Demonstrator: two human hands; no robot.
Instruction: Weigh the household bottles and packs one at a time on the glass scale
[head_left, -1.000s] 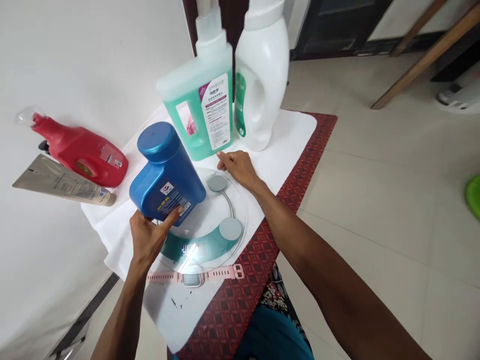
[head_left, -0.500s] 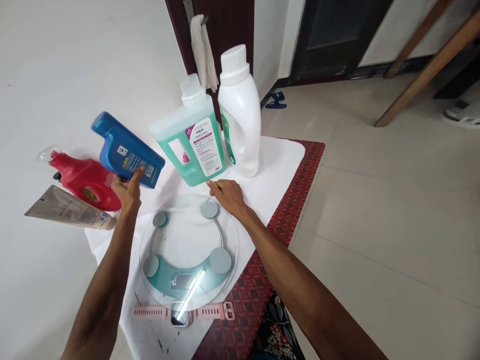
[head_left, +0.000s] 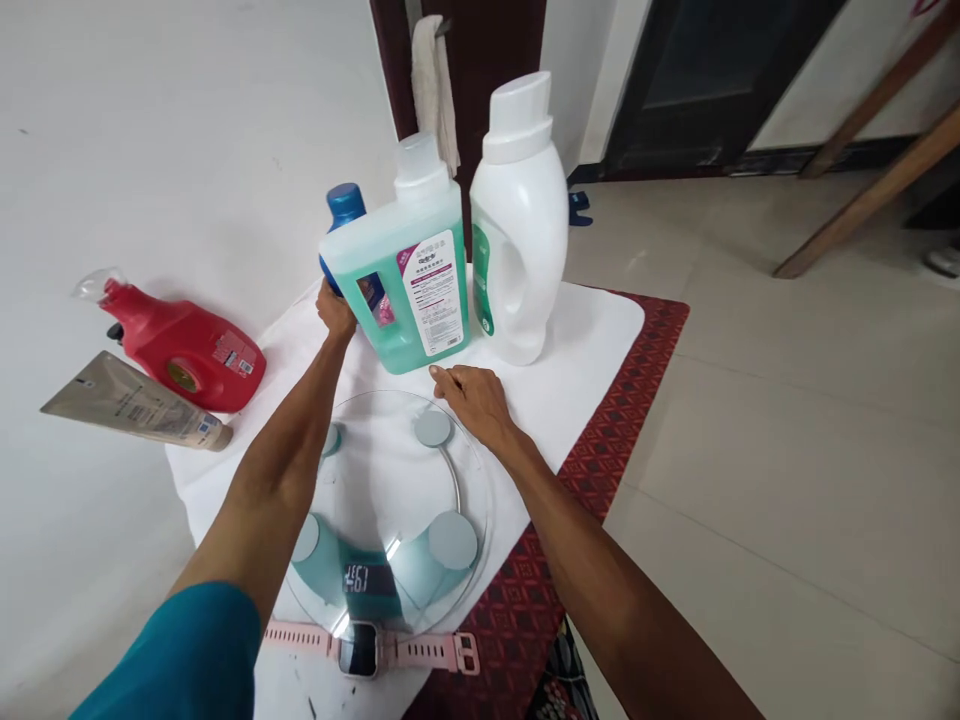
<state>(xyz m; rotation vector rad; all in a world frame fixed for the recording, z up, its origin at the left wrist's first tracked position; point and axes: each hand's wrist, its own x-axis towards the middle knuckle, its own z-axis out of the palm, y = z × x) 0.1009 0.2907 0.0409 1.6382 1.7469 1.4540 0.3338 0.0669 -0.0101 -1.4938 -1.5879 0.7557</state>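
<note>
My left hand (head_left: 335, 306) is closed around a blue bottle (head_left: 346, 204), upright behind the left side of a green jug (head_left: 420, 270); most of its body is hidden. Part of it shows through the jug's handle opening. My right hand (head_left: 474, 397) rests on the white cloth by the jug's base, its fingers curled in and nothing seen in them. Below my hands lies a round glass scale (head_left: 390, 470), its display lit with digits. A pink-strapped watch (head_left: 360, 650) lies along the scale's near edge.
A white bottle (head_left: 519, 230) stands right of the jug. On the left, a red bottle (head_left: 187, 345) and a beige tube (head_left: 135, 405) stand by the wall. White cloth (head_left: 592, 320) covers the table over a red patterned cover (head_left: 637, 390). A towel (head_left: 435, 90) hangs on the door handle.
My left hand has carried the blue bottle from the left, above the red bottle, to behind the green jug, turning it more upright. The scale's display has lit up. My right hand stays by the jug.
</note>
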